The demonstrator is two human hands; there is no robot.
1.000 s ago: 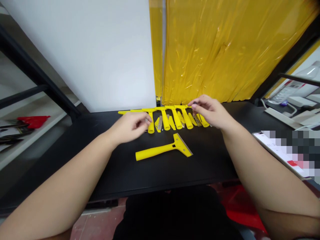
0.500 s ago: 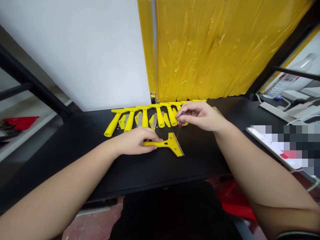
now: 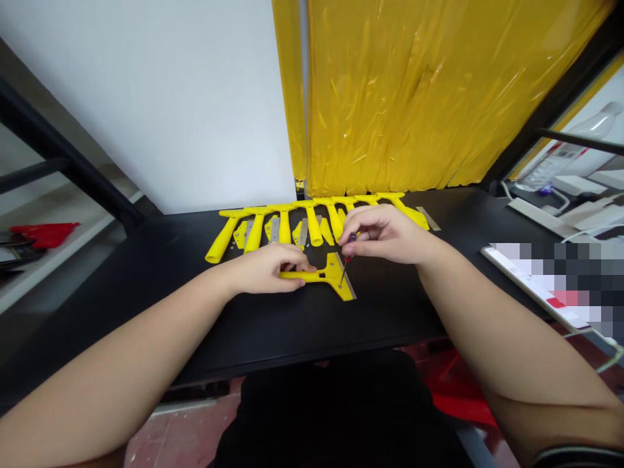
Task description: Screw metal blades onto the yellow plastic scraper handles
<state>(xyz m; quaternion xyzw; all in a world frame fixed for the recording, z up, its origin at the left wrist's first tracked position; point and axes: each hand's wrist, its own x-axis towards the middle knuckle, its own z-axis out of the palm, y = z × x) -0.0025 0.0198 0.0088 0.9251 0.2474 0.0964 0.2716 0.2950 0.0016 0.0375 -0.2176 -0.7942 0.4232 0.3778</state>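
My left hand (image 3: 273,268) is closed round the handle of a yellow scraper (image 3: 336,278), which lies flat on the black table with its head to the right. A metal blade edge shows along that head, and two screws sit in its face. Between the thumb and fingers of my right hand (image 3: 377,233) is a small screwdriver (image 3: 348,250) with a dark red handle. Its shaft slants down, and the tip meets the screw (image 3: 340,286) on the near side of the head. My right fingers hide part of the screwdriver's handle.
Behind my hands a row of yellow scraper handles (image 3: 284,227) lies along the table's back, with yellow plates, blades and small screws among them. A loose blade (image 3: 429,219) lies to the right. A tablet (image 3: 531,286) and a plastic bottle (image 3: 560,153) are on the right side.
The screwdriver's tip has moved nearer to me, from around the middle of the scraper's head onto the near screw. My right hand came down slightly with it. My left hand keeps its hold.
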